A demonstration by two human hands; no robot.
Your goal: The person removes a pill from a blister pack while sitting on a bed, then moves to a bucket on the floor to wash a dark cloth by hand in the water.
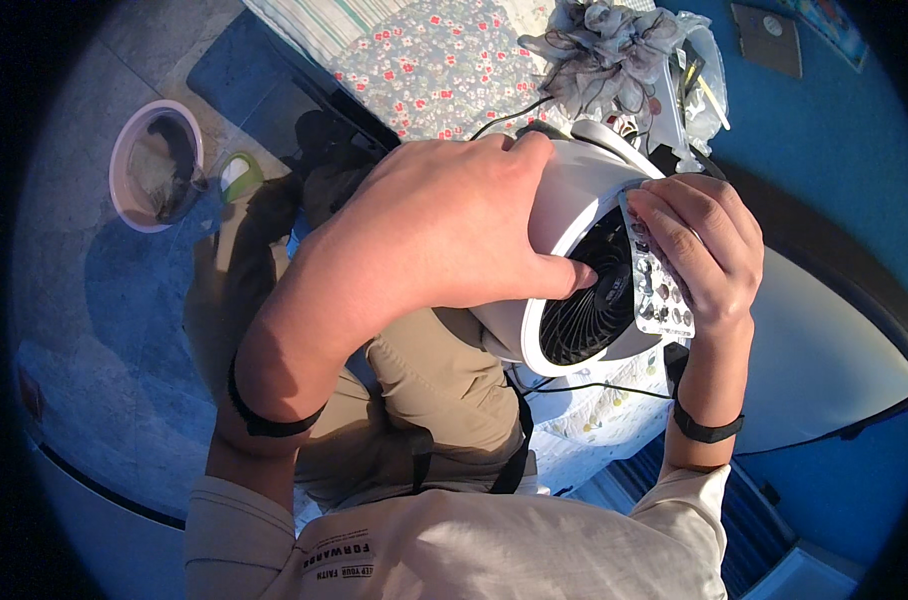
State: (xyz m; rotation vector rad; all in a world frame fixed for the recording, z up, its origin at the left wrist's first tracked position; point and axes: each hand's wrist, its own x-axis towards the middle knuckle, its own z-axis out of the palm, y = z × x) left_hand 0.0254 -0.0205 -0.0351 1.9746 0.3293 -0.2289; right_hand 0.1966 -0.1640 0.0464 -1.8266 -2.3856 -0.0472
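Note:
A white electric fan [581, 169] with a black spiral grille rests by my lap, its round face tilted toward the lower right. My left hand [461, 225] grips the housing from the left, its thumb over the grille near the hub. Between the fingertips of my right hand [698, 240] is the upper end of a silvery blister pack [660, 289]. The pack lies across the right side of the grille and bears several pockets, some of which look pressed in. Whether it touches the grille I cannot tell. The right thumb is hidden.
Beyond the fan, a flowered cloth [439, 67] bears a grey gauzy fabric bundle [611, 52] and a clear plastic bag [705, 90]. A black cable [604, 387] runs below the fan. A pink-rimmed basin [116, 169] and a green-and-white object [240, 176] stand on the floor at left.

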